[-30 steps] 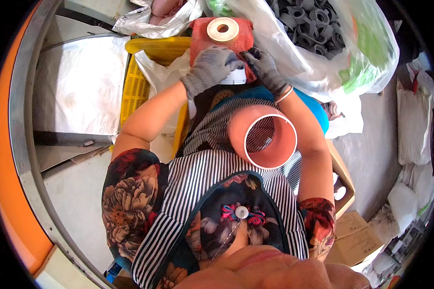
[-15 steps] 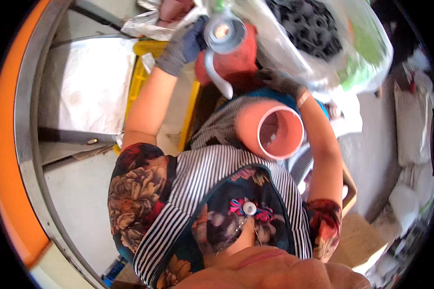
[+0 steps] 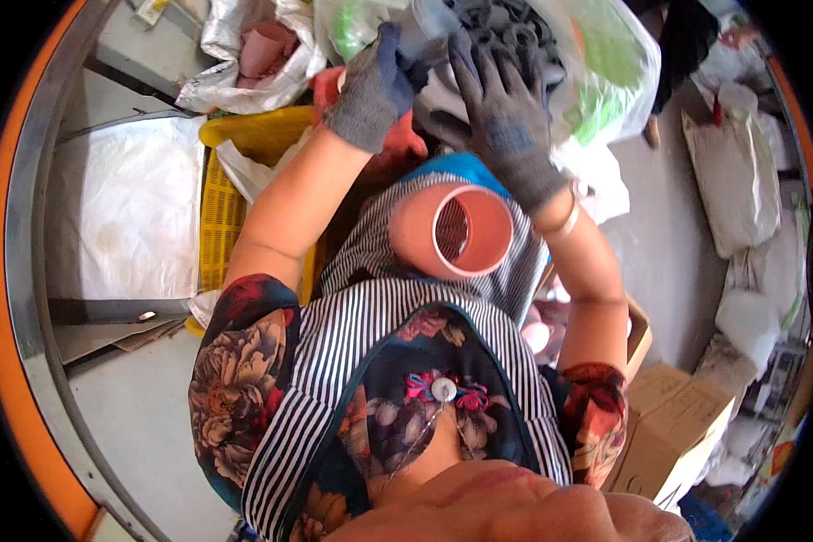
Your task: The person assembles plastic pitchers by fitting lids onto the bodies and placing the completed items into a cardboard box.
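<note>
My left hand (image 3: 375, 90), in a grey and dark blue glove, is closed on a round grey-blue plastic part (image 3: 427, 27); its lower portion is hidden by the fingers. My right hand (image 3: 508, 122), gloved the same way, has its fingers stretched out beside that part. A smooth grey plastic piece (image 3: 441, 101) shows between the hands; whether it belongs to the held part I cannot tell. An open pink plastic cylinder (image 3: 411, 230) lies tilted on my striped apron (image 3: 361, 307), touched by neither hand. Red cloth (image 3: 402, 140) bulges out below my left hand.
Beyond my right hand, a clear plastic bag (image 3: 619, 68) holds many dark rings (image 3: 506, 27). A silvery sack (image 3: 212, 72) with pink pieces stands at the far left, above a yellow crate (image 3: 221, 212). Cardboard boxes (image 3: 682, 415) and white sacks (image 3: 727, 181) are on the right.
My right hand has come up and left from beside the bag to join my left hand. The held grey part has moved farther away, and its curved handle no longer shows clearly.
</note>
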Demonstrator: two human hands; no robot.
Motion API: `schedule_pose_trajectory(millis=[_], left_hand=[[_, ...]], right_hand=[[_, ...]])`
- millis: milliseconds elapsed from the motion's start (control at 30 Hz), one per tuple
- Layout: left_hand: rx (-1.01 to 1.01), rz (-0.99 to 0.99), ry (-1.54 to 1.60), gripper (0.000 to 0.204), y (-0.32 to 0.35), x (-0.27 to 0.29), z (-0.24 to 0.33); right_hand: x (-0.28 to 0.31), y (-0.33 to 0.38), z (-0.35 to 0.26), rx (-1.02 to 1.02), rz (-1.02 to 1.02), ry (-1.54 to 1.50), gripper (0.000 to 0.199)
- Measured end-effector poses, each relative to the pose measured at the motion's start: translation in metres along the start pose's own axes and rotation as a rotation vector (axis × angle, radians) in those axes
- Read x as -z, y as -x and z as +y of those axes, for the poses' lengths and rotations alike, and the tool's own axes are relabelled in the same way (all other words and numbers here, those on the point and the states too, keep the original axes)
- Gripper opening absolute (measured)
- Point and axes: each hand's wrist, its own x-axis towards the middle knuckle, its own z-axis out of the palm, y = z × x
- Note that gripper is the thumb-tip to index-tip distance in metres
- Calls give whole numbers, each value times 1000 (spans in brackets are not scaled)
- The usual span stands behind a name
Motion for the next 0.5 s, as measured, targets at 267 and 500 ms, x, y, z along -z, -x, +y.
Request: schedule_pose_trajectory(millis=[267, 500], left_hand=[[51, -386, -892, 47, 69, -41, 9], [-37, -799, -1095, 50, 85, -40, -13]], right_hand=[[-45, 57, 92, -302, 177, -489, 68], [-98, 84, 122, -672, -53, -755, 31]])
